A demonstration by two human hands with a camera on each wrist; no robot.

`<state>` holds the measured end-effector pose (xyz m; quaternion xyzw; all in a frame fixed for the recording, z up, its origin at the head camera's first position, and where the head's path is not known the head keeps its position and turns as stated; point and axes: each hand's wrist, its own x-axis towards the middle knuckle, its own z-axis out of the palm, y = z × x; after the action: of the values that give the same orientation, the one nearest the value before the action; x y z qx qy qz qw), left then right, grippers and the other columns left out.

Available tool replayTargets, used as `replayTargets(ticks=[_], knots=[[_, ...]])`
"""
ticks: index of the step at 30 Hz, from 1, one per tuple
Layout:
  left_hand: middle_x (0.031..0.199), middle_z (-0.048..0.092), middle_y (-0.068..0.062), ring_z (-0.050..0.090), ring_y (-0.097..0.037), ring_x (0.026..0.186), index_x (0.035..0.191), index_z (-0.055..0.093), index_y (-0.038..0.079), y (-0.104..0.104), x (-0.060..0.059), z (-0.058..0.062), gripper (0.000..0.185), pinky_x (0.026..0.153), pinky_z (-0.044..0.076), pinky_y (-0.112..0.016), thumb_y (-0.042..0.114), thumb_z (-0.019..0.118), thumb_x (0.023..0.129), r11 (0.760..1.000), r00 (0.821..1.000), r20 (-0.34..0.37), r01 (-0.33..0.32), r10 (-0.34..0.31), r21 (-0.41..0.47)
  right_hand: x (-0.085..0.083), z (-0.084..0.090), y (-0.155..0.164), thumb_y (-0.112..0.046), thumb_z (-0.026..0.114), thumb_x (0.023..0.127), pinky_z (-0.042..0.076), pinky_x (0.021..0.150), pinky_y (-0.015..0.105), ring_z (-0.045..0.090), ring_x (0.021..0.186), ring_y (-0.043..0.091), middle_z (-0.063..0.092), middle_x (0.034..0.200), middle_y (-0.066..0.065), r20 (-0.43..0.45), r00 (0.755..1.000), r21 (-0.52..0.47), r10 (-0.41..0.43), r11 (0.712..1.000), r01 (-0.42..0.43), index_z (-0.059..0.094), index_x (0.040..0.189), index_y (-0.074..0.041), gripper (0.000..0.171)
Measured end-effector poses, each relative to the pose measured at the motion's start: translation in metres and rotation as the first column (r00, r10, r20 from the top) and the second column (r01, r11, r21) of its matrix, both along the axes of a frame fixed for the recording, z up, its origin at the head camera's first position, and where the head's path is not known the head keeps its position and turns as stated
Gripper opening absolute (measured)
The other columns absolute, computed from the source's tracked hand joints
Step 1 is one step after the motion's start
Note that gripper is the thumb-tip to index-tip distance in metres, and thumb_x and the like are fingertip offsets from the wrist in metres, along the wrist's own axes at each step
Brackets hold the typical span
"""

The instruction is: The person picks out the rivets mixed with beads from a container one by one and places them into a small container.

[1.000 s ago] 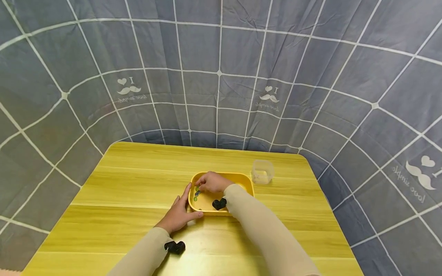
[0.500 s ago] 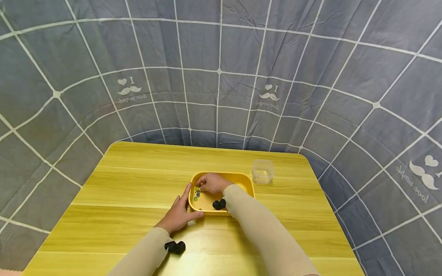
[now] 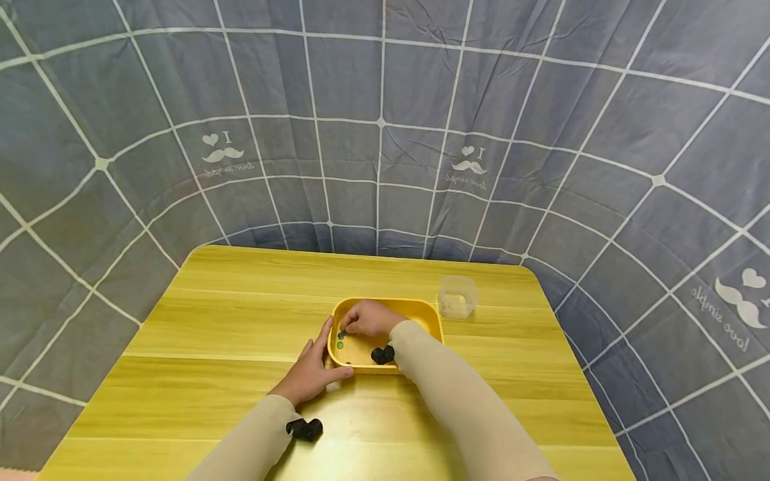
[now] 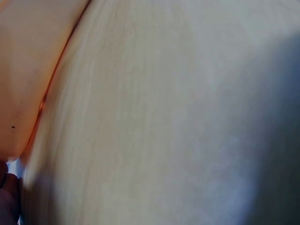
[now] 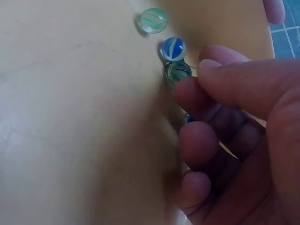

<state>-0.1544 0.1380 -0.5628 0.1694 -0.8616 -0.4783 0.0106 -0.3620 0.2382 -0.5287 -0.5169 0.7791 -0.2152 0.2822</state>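
We've marbles (image 5: pixel 173 49) left in tray (image 3: pixel 363 349), L hand (image 3: pixel 308 375) spread against it, but can't tell if R hand (image 3: pixel 369 318) pinches one, nor qty. in cup (image 3: pixel 458 308).

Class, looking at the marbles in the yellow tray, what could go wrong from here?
1. The pale-striped blue marble sits close beside the dark green marble, so the right hand might send both rolling.
2. The left hand touches only one end of the yellow tray, so a push could perhaps swivel it.
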Motion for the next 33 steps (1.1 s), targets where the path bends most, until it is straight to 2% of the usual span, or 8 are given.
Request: replayTargets(ticks=[5,14,20,27,33], knots=[[0.174,0.027,-0.007,-0.003,-0.054,0.160,0.169,-0.002,0.044,-0.001,0.000,0.000,0.118,0.123,0.008,-0.079,0.056,0.082,0.087,1.000,1.000,0.010,-0.003,0.003,0.004,0.003,0.004,-0.003,-0.016,0.068,0.103,0.053,0.090,0.019,0.063,0.092,0.000,0.080,0.114,-0.008,-0.041,0.998,0.031,0.043,0.999,-0.042,0.083,0.117,-0.020,0.021],[0.175,0.026,-0.007,-0.003,-0.055,0.160,0.168,-0.002,0.045,0.001,-0.004,-0.002,0.118,0.122,0.009,-0.080,0.058,0.082,0.087,1.000,1.000,0.006,-0.012,0.012,0.001,0.004,0.002,-0.003,-0.010,0.073,0.099,0.051,0.080,0.017,0.059,0.080,0.002,0.082,0.105,-0.006,-0.031,0.999,0.043,0.042,0.998,-0.041,0.083,0.119,-0.017,0.023],[0.174,0.027,-0.007,-0.003,-0.053,0.161,0.169,-0.003,0.043,0.001,-0.006,-0.003,0.118,0.124,0.007,-0.077,0.056,0.082,0.087,1.000,1.000,0.003,-0.007,0.007,0.001,0.002,-0.003,-0.005,-0.008,0.077,0.095,0.049,0.073,0.018,0.057,0.074,0.005,0.081,0.098,-0.006,-0.025,0.999,0.046,0.030,0.999,-0.029,0.083,0.118,-0.016,0.025],[0.173,0.029,-0.007,-0.004,-0.050,0.162,0.169,-0.003,0.042,-0.001,-0.003,-0.004,0.119,0.127,0.005,-0.073,0.058,0.081,0.088,1.000,1.000,0.001,0.005,-0.005,0.006,0.004,-0.007,-0.007,-0.008,0.077,0.093,0.051,0.076,0.019,0.060,0.077,0.005,0.080,0.098,-0.007,-0.067,0.997,0.044,0.042,0.998,-0.040,0.084,0.110,-0.016,0.020],[0.174,0.028,-0.007,-0.004,-0.051,0.162,0.169,-0.004,0.043,-0.002,-0.001,-0.003,0.118,0.126,0.006,-0.074,0.058,0.081,0.088,1.000,1.000,0.008,0.010,-0.010,0.007,0.006,-0.009,-0.008,-0.010,0.079,0.093,0.051,0.074,0.019,0.059,0.076,0.005,0.079,0.097,-0.007,-0.069,0.997,0.036,0.037,0.999,-0.035,0.084,0.105,-0.018,0.015]])
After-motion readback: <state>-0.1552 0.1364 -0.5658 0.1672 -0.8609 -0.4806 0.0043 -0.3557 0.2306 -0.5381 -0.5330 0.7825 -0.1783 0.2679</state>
